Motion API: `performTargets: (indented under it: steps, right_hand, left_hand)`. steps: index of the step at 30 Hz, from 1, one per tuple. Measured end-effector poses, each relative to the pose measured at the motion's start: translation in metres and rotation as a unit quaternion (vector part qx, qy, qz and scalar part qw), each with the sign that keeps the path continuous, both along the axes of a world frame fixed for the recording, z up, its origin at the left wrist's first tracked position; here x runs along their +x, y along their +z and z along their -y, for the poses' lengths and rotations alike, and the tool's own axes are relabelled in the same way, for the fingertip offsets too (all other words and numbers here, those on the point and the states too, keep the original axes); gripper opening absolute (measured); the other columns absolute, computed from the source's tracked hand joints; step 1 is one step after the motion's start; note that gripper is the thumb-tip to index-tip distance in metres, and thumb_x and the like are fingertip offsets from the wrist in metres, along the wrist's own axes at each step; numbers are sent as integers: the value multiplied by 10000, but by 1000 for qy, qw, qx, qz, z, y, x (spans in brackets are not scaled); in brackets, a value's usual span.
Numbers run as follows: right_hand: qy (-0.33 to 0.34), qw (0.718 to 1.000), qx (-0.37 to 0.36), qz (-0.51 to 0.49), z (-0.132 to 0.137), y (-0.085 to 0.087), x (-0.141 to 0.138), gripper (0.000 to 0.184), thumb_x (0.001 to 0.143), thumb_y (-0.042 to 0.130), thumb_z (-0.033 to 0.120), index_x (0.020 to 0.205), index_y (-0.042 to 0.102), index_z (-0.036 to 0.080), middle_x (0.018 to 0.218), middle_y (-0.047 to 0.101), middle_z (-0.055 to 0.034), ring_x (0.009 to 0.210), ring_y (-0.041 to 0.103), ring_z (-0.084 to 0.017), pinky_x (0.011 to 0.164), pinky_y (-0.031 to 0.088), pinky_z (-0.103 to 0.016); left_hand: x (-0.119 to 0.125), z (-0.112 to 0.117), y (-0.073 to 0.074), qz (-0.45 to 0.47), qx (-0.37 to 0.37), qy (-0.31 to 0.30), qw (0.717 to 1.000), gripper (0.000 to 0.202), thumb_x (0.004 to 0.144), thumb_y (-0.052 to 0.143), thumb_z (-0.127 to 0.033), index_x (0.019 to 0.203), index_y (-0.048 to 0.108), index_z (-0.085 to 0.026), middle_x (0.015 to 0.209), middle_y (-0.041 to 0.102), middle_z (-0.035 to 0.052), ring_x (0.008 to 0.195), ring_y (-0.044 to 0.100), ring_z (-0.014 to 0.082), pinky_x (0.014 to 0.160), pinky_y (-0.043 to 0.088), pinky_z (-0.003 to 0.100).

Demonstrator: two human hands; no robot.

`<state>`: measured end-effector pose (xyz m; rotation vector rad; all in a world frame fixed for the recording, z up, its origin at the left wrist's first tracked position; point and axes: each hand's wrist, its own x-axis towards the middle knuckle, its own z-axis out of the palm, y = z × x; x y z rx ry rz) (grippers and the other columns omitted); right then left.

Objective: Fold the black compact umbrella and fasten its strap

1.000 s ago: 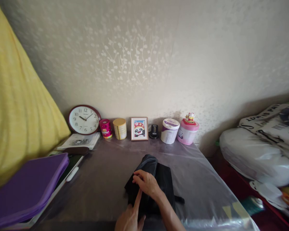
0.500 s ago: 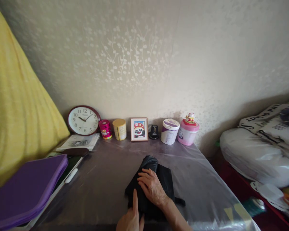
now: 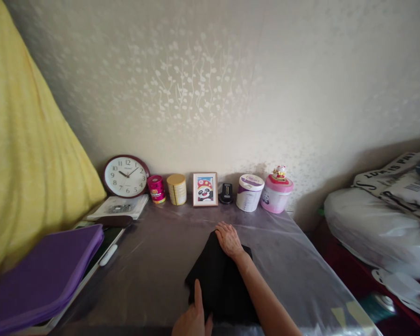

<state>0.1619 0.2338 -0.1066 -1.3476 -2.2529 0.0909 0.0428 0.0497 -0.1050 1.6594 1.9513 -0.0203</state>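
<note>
A piece of folded black fabric [image 3: 210, 273] with angular edges lies on the table in front of me. My right hand [image 3: 228, 239] rests flat across its far tip, fingers stretched out side by side and palm down. At the near left edge, my left hand [image 3: 194, 312] presses on the fabric with its index finger pointing forward. The thumb of that hand shows partly, apart from the index finger; its other fingers are hidden. My right forearm covers some of the fabric's right side.
Along the wall stand a clock [image 3: 126, 176], a pink can [image 3: 157, 189], a yellow-lidded can [image 3: 177, 189], a panda picture frame [image 3: 205, 189], a small black device [image 3: 226, 193] and two tubs. Purple folders [image 3: 45, 275] and a white pen-like object [image 3: 108, 255] lie left; bags [image 3: 374, 228] are piled right.
My right hand has slid forward to the fabric's far tip, and the shiny raised fold there now lies flatter. My left hand stays at the near edge. The view has shifted slightly.
</note>
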Motion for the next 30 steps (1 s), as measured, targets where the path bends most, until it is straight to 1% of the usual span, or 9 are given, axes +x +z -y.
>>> performTargets:
  steps: [2, 5, 11, 15, 17, 20, 24, 27, 30]
  right_hand:
    - [-15, 1000, 22, 3, 6, 2, -4, 313, 868, 416, 235, 1147, 540, 165, 1252, 510, -96, 1218, 378, -209, 1023, 230, -421]
    - [45, 999, 27, 3, 30, 3, -13, 289, 876, 413, 259, 1111, 567, 190, 1217, 544, -70, 1225, 367, -190, 1039, 204, -401]
    - [201, 979, -38, 19, 97, 9, -29, 279, 894, 385, 262, 862, 660, 223, 945, 674, -16, 1111, 483, -156, 1043, 189, -374]
    - [258, 958, -108, -64, 127, 24, -25, 291, 899, 360, 256, 886, 649, 228, 926, 672, -4, 1015, 548, -135, 1001, 290, -325]
    - [216, 955, -131, -156, 131, 29, -10, 293, 901, 344, 281, 961, 628, 237, 995, 649, -12, 1008, 552, -131, 932, 376, -278]
    - [9, 957, -89, -276, 123, 21, 30, 287, 865, 397, 340, 1031, 595, 215, 1052, 618, -58, 1000, 554, -171, 893, 414, -294]
    - [-225, 924, -106, -289, 112, -9, 86, 345, 787, 443, 413, 968, 591, 160, 978, 629, -111, 833, 613, -218, 750, 476, -336]
    - [-264, 915, -142, -269, 114, -24, 104, 371, 744, 455, 442, 949, 589, 163, 873, 651, -89, 786, 625, -212, 730, 471, -316]
    - [-255, 895, -219, -292, 118, -26, 101, 429, 748, 419, 476, 999, 561, 159, 746, 648, -50, 664, 632, -184, 626, 483, -279]
  left_hand:
    - [0, 0, -1, -5, -1, -2, 1000, 676, 840, 337, -260, 1374, -12, -33, 1036, 629, 143, 891, 610, 207, 727, 416, 283]
    - [0, 3, -2, -11, 15, -7, 1000, 653, 839, 328, -245, 1377, 26, -32, 1047, 623, 153, 901, 607, 195, 728, 409, 263]
    - [-1, 6, 0, -11, 36, -15, 999, 607, 836, 336, -211, 1368, 113, -24, 1033, 626, 170, 896, 617, 194, 719, 418, 258]
    - [-2, 4, 1, -3, 19, -37, 999, 499, 837, 341, -215, 1306, 307, -49, 1023, 634, 154, 887, 623, 212, 702, 436, 277]
    - [-2, 5, 0, -6, 33, -36, 999, 525, 854, 313, -238, 1332, 246, -31, 1033, 629, 162, 879, 624, 213, 698, 439, 281]
    - [-1, 6, -3, -21, 58, -16, 998, 590, 862, 297, -257, 1363, 119, -3, 990, 642, 168, 867, 623, 206, 704, 432, 272]
    - [0, 9, -8, -30, 89, -6, 996, 585, 859, 291, -274, 1361, 148, -11, 896, 663, 146, 817, 630, 193, 676, 426, 261]
    - [0, 11, -9, -35, 108, -10, 993, 579, 859, 284, -277, 1355, 168, -3, 864, 665, 143, 782, 634, 189, 648, 422, 255]
    - [0, 11, -9, -39, 113, -11, 993, 574, 858, 284, -275, 1350, 182, 2, 852, 667, 144, 766, 636, 187, 629, 417, 248]
